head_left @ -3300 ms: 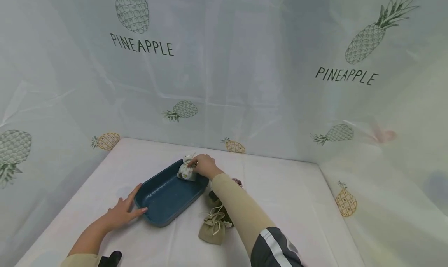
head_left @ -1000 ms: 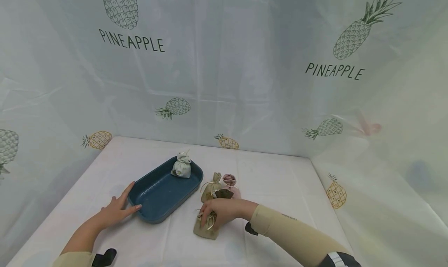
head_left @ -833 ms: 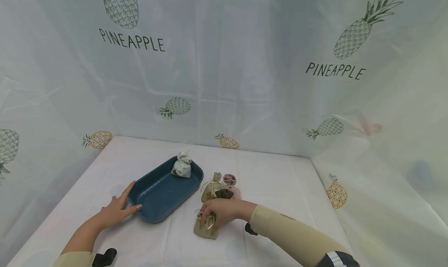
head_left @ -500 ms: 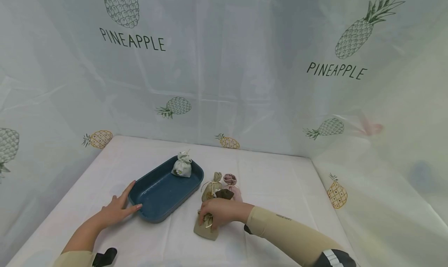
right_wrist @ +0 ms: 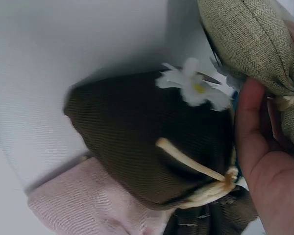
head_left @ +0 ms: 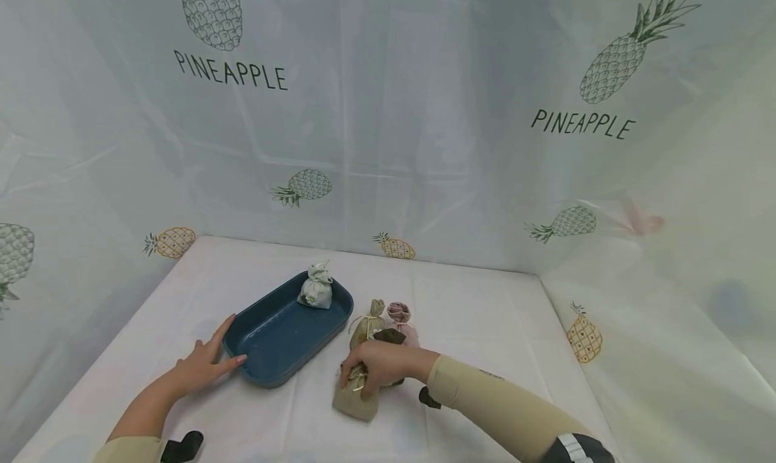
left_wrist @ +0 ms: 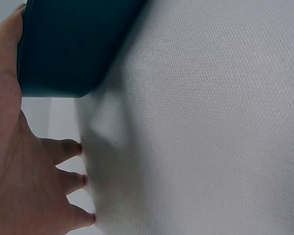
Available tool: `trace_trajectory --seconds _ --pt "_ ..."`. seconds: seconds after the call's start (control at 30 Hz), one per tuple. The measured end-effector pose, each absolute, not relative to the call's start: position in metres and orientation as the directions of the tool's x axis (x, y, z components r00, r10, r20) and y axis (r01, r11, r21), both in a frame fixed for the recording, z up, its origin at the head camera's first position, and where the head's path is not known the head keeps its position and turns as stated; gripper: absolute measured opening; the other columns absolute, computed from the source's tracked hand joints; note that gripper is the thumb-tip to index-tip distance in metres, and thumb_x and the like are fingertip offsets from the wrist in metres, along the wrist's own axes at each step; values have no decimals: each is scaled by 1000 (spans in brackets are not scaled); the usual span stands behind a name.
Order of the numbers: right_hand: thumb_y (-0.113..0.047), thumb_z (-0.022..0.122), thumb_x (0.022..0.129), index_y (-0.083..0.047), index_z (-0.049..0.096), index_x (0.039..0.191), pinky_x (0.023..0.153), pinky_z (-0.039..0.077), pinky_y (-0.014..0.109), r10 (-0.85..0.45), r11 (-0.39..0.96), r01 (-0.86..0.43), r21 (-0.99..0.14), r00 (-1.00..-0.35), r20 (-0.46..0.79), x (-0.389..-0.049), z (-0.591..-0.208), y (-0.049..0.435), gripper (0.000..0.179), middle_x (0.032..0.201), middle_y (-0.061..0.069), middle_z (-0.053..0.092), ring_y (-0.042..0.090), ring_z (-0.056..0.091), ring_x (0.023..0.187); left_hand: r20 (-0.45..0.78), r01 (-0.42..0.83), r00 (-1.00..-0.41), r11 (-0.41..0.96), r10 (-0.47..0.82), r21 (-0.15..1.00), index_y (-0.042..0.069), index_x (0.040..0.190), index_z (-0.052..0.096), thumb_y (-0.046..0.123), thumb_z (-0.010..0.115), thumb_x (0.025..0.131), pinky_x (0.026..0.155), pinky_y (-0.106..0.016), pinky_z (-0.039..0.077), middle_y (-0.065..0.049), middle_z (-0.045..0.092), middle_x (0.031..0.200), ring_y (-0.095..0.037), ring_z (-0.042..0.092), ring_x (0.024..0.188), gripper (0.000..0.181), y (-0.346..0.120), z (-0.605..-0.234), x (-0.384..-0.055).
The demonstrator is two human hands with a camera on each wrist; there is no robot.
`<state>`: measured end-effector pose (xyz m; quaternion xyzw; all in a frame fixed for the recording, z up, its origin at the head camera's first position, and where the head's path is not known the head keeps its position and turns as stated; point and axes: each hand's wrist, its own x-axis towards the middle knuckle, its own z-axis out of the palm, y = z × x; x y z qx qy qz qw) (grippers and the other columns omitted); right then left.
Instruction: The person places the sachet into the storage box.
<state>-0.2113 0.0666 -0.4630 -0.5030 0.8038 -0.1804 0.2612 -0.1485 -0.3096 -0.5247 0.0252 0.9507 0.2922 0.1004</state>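
My right hand [head_left: 382, 363] pinches the gathered neck of an olive-green drawstring pouch [head_left: 351, 401], its cord hanging between the fingers. In the right wrist view the same green pouch [right_wrist: 257, 41] shows at the upper right, held by fingers and thumb. Beneath that hand lies a dark brown pouch [right_wrist: 132, 132] with a white flower and a cream cord. My left hand [head_left: 203, 365] rests spread at the near-left end of a blue tray [head_left: 285, 335], thumb and index finger touching the rim. A white pouch [head_left: 316, 291] stands in the tray's far right corner.
A second green pouch [head_left: 366, 327] and a pink pouch [head_left: 405, 328] stand just beyond the right hand, right of the tray. White cloth [head_left: 473, 335] covers the table. Behind it hangs a pineapple-print curtain [head_left: 412, 146].
Earlier the right hand was at the white pouch in the tray; it came away and took hold of the nearest green pouch. That pouch has since shifted slightly toward me. The left hand stays at the tray.
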Motion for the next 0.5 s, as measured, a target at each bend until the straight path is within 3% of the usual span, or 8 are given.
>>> trace_trajectory --seconds 0.17,0.4,0.5 --pt "-5 85 73 -25 75 105 90 43 15 -890 453 -689 -566 -389 -239 -214 -454 64 39 118 -15 63 -2 53 113 -165 -6 -980 823 107 568 10 155 -4 48 62 92 77 -90 12 -44 18 145 -78 9 120 98 -309 -524 -147" --pt "-3 82 74 -27 74 104 77 49 18 -854 489 -606 -628 -480 -202 -227 -439 57 39 107 -18 61 -1 54 95 -168 -8 -980 825 106 565 11 155 -6 48 62 92 77 -90 12 -45 18 145 -78 9 120 99 -310 -524 -147" --pt "-2 81 75 -25 74 104 76 49 17 -860 463 -610 -643 -484 -160 -233 -432 53 38 111 -16 63 -1 56 98 -164 -8 -981 823 104 568 11 155 -5 48 62 92 78 -90 11 -44 18 145 -78 9 120 99 -310 -525 -147"
